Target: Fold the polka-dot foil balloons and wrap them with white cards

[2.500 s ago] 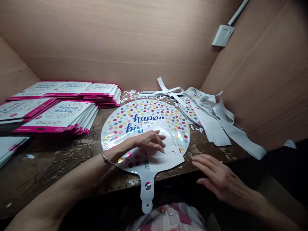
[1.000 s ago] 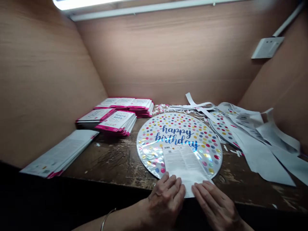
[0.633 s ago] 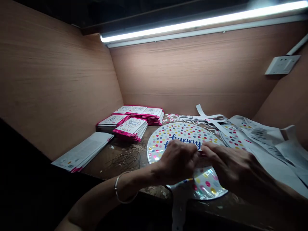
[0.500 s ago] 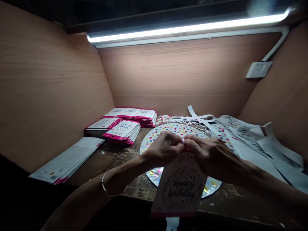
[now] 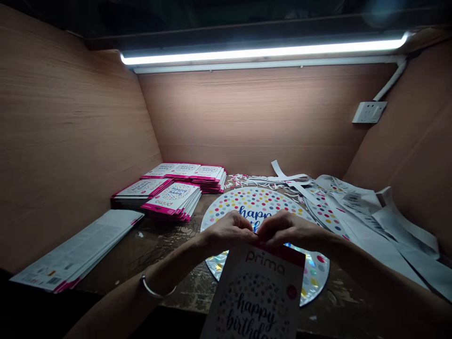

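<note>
A white "prima happy birthday" packet [image 5: 257, 292] with a pink top edge hangs down from both hands, over the table's front edge. My left hand [image 5: 235, 228], with a bangle on its wrist, pinches the packet's top edge. Close beside it, my right hand [image 5: 287, 228] pinches the same edge. Beyond the hands lies a round dotted foil balloon [image 5: 226, 202] with "happy" printed on it, partly hidden by the hands and the packet.
Stacks of finished-looking pink and white packets [image 5: 173, 197] stand at the left back. Nearer lies a fanned pile of packets [image 5: 81, 249], back side up. White strips [image 5: 296, 181] and crumpled white sheets [image 5: 374, 226] cover the right side. Wooden walls enclose the table.
Both hands and the packet have come lower and closer to me, showing more of the packet's top and of the balloon's print. The view has tilted slightly.
</note>
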`<state>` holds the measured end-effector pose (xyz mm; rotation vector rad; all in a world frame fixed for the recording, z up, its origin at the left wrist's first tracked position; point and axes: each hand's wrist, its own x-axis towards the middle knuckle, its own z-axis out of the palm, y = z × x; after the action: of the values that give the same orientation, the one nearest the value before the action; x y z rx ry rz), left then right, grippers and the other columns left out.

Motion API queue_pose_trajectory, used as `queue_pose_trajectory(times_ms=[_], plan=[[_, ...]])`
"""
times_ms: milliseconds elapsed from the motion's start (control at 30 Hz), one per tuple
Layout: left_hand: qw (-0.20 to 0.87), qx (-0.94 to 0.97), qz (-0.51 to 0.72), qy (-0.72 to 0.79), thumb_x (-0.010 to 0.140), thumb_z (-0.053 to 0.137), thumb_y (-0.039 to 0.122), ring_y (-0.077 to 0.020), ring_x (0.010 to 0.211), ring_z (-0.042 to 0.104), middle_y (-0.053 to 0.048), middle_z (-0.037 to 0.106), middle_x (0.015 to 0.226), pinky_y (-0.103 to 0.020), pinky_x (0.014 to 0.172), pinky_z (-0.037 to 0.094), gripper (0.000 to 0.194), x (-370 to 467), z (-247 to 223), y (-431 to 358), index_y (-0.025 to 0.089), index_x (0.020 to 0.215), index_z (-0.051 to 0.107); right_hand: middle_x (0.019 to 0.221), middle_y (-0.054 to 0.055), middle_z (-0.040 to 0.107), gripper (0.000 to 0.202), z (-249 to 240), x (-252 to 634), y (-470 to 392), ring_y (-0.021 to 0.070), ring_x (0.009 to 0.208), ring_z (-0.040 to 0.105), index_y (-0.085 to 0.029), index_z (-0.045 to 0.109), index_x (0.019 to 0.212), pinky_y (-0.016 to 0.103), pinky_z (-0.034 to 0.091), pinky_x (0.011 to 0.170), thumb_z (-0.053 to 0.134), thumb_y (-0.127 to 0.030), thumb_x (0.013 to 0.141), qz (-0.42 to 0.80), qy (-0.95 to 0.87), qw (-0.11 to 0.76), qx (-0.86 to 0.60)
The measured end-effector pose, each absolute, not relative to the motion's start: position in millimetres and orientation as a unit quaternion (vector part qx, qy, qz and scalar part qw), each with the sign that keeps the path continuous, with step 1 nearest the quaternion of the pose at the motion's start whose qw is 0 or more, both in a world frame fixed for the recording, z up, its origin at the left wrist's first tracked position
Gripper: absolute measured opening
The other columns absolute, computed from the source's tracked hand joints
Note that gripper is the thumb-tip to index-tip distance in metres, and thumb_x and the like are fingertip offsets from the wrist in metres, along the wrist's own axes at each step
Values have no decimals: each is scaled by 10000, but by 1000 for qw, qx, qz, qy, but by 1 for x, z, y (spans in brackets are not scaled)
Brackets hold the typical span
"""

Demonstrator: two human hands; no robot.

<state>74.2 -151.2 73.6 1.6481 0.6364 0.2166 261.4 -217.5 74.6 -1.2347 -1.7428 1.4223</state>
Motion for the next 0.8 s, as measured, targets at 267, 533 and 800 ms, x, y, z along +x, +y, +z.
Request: queue_pose_trajectory(times_ms=[267, 533, 800], plan=[[653, 678, 88, 326, 563, 673, 338, -58, 447, 322, 48, 404, 456, -206, 441, 195, 254, 65, 62, -153, 99, 551, 589, 717, 20, 657, 255, 44, 262, -210, 112, 632, 551, -131, 717, 817, 230, 428, 640, 646, -149, 573, 663, -550, 308, -403], [669, 662, 90, 325, 575, 673, 265, -47, 422, 301, 58, 391, 425, -200, 414, 185, 178, 48, 61, -164, 95, 571, 620, 550, -19, 508, 164, 7, 248, -209, 85, 528, 421, -136, 612, 597, 204, 365, 527, 454, -105, 630, 440, -705, 266, -489], [626, 492, 440, 415, 597, 710, 180, -85, 445, 464, -31, 568, 510, -181, 430, 336, 151, -9, 80, -99, 54, 585, 629, 1080, 71, 625, 271, -44, 274, -216, 86, 471, 566, -195, 646, 815, 200, 492, 455, 380, -144, 796, 359, -754, 292, -467]])
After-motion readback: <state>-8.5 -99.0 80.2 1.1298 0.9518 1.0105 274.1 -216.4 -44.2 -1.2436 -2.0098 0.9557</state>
